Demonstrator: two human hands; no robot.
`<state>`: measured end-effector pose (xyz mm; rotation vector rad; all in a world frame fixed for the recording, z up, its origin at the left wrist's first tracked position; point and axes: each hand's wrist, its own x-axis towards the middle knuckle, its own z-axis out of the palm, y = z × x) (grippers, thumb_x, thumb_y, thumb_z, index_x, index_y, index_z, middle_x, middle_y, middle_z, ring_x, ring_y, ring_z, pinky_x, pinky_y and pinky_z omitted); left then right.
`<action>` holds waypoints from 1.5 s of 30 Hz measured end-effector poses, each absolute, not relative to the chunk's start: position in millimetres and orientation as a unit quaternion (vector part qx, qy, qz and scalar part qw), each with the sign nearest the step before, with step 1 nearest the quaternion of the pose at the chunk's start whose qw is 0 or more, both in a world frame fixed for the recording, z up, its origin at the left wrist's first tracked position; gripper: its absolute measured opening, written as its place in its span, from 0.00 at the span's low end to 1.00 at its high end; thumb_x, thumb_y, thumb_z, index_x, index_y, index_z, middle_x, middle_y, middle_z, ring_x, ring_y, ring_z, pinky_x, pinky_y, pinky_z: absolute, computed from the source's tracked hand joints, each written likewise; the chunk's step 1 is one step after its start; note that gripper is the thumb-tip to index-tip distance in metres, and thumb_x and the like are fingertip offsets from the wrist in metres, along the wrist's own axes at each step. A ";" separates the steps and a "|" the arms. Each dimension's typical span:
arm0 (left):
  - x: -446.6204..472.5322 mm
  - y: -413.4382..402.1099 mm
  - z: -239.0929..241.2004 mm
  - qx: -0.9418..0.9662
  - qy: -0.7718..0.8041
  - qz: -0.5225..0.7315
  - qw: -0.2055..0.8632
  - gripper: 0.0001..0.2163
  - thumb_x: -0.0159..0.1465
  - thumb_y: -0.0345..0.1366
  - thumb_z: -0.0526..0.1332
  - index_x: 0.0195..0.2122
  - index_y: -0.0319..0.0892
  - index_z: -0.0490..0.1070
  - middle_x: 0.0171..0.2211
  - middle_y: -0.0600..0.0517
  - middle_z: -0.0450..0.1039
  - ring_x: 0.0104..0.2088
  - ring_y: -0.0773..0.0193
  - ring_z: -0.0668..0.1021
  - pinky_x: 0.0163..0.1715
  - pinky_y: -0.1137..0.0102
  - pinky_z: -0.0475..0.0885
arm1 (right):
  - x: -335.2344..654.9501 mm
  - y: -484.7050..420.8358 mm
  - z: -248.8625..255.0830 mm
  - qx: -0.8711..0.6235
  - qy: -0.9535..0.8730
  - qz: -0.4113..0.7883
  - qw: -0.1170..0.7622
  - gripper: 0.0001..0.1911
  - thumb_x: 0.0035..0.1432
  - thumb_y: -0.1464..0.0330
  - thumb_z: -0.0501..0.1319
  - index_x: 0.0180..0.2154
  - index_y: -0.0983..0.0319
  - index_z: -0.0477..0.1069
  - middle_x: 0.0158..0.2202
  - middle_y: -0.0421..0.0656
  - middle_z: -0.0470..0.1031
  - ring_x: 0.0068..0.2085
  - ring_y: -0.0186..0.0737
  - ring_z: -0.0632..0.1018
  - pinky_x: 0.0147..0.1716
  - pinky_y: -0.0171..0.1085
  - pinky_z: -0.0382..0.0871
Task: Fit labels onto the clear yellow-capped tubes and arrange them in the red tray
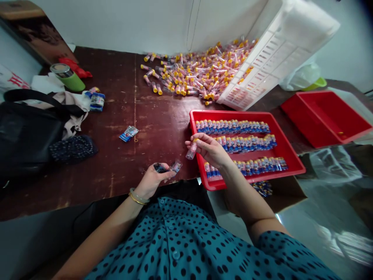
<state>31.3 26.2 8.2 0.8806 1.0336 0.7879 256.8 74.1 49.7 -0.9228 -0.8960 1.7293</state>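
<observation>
My right hand (pixel 210 151) pinches a small clear tube (pixel 191 151) with a yellow cap and pink contents, over the left edge of a red tray (pixel 247 115). The tube's clear end points down toward my left hand (pixel 152 178). That hand is closed around something dark and a clear, printed plastic piece (pixel 176 166), whose kind I cannot make out. Rows of yellow-capped tubes in blue printed sleeves (pixel 247 144) lie in the tray. Flat blue printed sleeves (pixel 128 133) rest on the table, left of my hands.
A heap of yellow-capped tubes (pixel 186 76) lies against the wall beside a tilted white basket (pixel 262 58). To the right stands another red bin (pixel 323 116). A black bag (pixel 26 136) and a green flask (pixel 70 77) are at the left. An open cardboard box (pixel 285 196) sits below the tray.
</observation>
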 end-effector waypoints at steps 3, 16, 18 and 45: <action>31.8 26.2 12.4 0.418 0.457 0.344 0.706 0.12 0.51 0.35 0.72 0.18 0.39 0.70 0.16 0.58 0.65 0.20 0.71 0.65 0.23 0.73 0.59 | 248.4 70.8 53.2 -0.367 -0.373 0.702 0.483 0.14 0.52 0.64 0.71 0.38 0.59 0.71 0.41 0.40 0.74 0.46 0.40 0.80 0.45 0.37 0.74; 52.4 18.9 9.2 0.355 0.476 0.379 0.710 0.13 0.52 0.40 0.72 0.36 0.40 0.76 0.29 0.55 0.76 0.29 0.67 0.75 0.34 0.70 0.71 | 222.6 46.0 30.5 -0.427 -0.441 0.568 0.548 0.18 0.49 0.63 0.72 0.37 0.58 0.66 0.45 0.40 0.69 0.40 0.37 0.79 0.42 0.37 0.75; 56.9 16.8 8.4 0.326 0.462 0.373 0.735 0.15 0.54 0.41 0.71 0.40 0.40 0.76 0.31 0.54 0.76 0.29 0.65 0.76 0.34 0.68 0.73 | 221.5 37.0 21.3 -0.437 -0.445 0.556 0.549 0.15 0.51 0.63 0.70 0.35 0.59 0.66 0.43 0.41 0.69 0.40 0.37 0.78 0.43 0.37 0.74; 59.4 20.3 13.7 0.305 0.447 0.306 0.783 0.13 0.58 0.45 0.66 0.34 0.39 0.74 0.26 0.52 0.72 0.26 0.64 0.75 0.20 0.74 0.68 | 377.4 88.4 32.8 -0.637 -0.510 0.320 0.482 0.15 0.56 0.62 0.63 0.42 0.61 0.65 0.34 0.40 0.73 0.33 0.35 0.74 0.35 0.35 0.68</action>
